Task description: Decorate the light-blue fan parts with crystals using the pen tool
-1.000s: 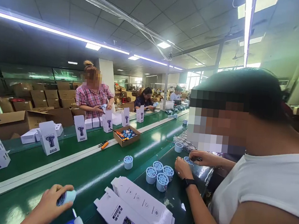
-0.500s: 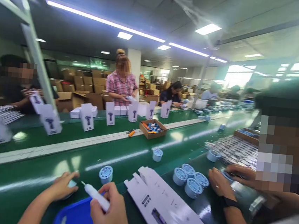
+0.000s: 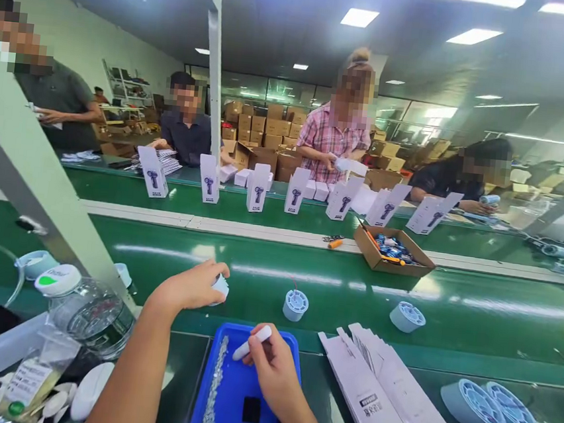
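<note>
A shallow, smooth blue plastic tray (image 3: pixel 234 393) lies below the wearer's hands; a strip of clear, glassy bits (image 3: pixel 213 391) runs along its left side, and a flat black square (image 3: pixel 251 409) lies on its floor. Over the tray, the right hand (image 3: pixel 274 364) pinches a slim white pen-shaped tool (image 3: pixel 250 345) between thumb and fingers. Beyond the tray's far left corner, above the glossy green belt (image 3: pixel 257 262), the left hand (image 3: pixel 195 286) has thumb and fingers closed around a pale-blue cylinder (image 3: pixel 219 290). Beyond the tray and to its right, a squat pale-blue drum (image 3: pixel 295 305) with a spoked, wheel-like top sits on the belt. Right of the tray lie flat white cartons (image 3: pixel 384 394), their dark printed characters too small to read. Left of it stands a ribbed clear bottle (image 3: pixel 97 317), its white cap marked green. Farthest beyond, upright white cartons (image 3: pixel 152 174) show a purple handheld device above illegible lettering.
</note>
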`<act>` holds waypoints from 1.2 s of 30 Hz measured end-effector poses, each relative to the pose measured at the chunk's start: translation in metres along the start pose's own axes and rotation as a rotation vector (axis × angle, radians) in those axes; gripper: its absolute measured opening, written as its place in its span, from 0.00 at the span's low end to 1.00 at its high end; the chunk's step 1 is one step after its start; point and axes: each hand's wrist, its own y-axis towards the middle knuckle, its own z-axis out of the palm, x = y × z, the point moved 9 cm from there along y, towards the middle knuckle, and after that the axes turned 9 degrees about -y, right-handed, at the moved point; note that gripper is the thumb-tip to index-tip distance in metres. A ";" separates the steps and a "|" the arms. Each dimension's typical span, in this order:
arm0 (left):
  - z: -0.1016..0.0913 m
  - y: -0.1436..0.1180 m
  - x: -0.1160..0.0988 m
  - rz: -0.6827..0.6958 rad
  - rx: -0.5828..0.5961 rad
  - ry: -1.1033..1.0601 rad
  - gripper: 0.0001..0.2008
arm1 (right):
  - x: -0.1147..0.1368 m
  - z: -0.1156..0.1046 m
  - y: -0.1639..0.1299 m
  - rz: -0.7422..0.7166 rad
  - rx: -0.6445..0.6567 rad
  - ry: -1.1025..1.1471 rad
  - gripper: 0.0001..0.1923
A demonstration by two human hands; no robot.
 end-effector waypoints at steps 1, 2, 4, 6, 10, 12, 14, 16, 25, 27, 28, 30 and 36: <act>0.000 -0.003 -0.002 -0.008 0.006 -0.004 0.24 | -0.002 0.001 0.000 0.004 0.010 -0.005 0.15; 0.000 -0.005 -0.004 -0.011 0.012 -0.008 0.25 | -0.003 0.002 0.000 0.004 0.016 -0.013 0.15; 0.002 -0.008 -0.010 -0.011 0.026 -0.012 0.25 | -0.006 0.003 0.000 -0.005 0.029 -0.038 0.14; 0.006 -0.010 -0.015 -0.009 0.044 -0.006 0.24 | -0.007 0.004 -0.001 -0.018 0.048 -0.078 0.14; 0.009 -0.013 -0.020 -0.004 0.048 -0.008 0.23 | -0.002 0.006 -0.003 -0.069 0.065 -0.194 0.13; 0.008 -0.015 -0.021 0.000 0.047 -0.012 0.23 | 0.004 0.008 -0.005 -0.107 0.090 -0.268 0.12; 0.008 -0.017 -0.023 0.009 0.053 -0.009 0.22 | 0.012 0.006 -0.007 -0.154 0.104 -0.379 0.12; 0.007 -0.018 -0.025 0.016 0.055 0.001 0.22 | 0.022 -0.006 -0.011 -0.203 0.047 -0.492 0.11; 0.013 -0.015 -0.044 0.129 0.018 -0.069 0.20 | -0.014 -0.081 -0.062 -0.089 -0.379 -0.483 0.14; 0.018 -0.013 -0.050 0.182 0.013 -0.116 0.19 | -0.027 -0.082 -0.066 -0.062 -0.388 -0.474 0.17; 0.019 -0.012 -0.053 0.204 0.006 -0.133 0.19 | -0.029 -0.081 -0.066 -0.068 -0.385 -0.479 0.18; 0.018 -0.012 -0.060 0.259 -0.035 -0.158 0.19 | -0.029 -0.078 -0.065 -0.095 -0.383 -0.501 0.19; -0.006 -0.021 -0.078 0.392 -0.275 -0.346 0.22 | -0.025 -0.078 -0.063 -0.113 -0.377 -0.538 0.17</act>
